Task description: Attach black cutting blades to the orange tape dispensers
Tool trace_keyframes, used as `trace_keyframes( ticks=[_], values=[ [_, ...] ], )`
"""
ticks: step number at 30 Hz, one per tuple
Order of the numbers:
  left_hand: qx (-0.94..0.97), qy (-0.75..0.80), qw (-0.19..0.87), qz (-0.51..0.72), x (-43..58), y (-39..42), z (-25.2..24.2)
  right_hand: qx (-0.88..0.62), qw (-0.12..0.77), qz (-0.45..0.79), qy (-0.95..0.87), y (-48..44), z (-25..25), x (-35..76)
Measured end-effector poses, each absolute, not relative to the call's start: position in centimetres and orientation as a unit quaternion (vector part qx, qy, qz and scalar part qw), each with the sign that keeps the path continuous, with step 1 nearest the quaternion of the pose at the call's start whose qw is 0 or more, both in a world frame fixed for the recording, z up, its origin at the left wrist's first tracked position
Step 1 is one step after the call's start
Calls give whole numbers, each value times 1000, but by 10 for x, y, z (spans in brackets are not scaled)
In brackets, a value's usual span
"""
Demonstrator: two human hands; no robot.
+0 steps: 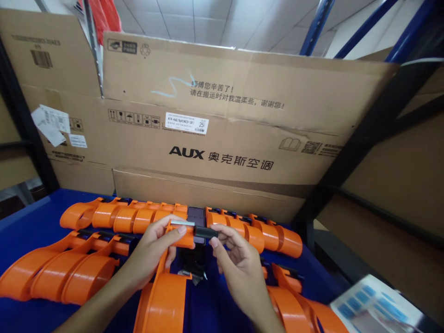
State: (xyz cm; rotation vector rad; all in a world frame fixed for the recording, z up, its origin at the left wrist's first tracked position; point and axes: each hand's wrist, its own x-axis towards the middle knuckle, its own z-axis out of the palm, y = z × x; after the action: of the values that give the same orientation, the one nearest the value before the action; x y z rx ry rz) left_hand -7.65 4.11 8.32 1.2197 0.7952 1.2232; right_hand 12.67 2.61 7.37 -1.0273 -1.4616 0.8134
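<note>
My left hand [152, 247] is closed around the upper end of an orange plastic tape dispenser [166, 300], whose wide curved body hangs below. A silver toothed blade [182, 223] shows along its top edge, beside my left thumb. Between the thumb and fingers of my right hand [239, 256] is a short black blade cover [205, 232], which meets the blade's right end and hides whatever lies under it. Small black pieces [192, 266] lie on the blue surface beneath my hands, partly blurred.
Orange dispensers with black ends stand in rows at the back left [104, 215], back right [255, 236], front left [90, 277] and front right [287, 305]. A phone [196, 216] lies between the back rows. Behind rises printed cardboard [222, 138]; a white-and-blue box [378, 300] is at right.
</note>
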Motion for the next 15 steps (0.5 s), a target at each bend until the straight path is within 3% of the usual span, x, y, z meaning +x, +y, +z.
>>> trace_keyframes(
  ticks=[3, 8, 11, 15],
  values=[
    [501, 334, 574, 556, -78, 40, 89, -494, 524, 253, -646, 33, 69, 133],
    [497, 339, 568, 562, -78, 38, 92, -601, 328, 56, -727, 35, 64, 137],
    [513, 344, 562, 550, -78, 38, 92, -608, 273, 50, -744, 32, 62, 135],
    [523, 345, 560, 542, -79, 40, 90, -583, 269, 76, -762, 32, 58, 132]
  ],
)
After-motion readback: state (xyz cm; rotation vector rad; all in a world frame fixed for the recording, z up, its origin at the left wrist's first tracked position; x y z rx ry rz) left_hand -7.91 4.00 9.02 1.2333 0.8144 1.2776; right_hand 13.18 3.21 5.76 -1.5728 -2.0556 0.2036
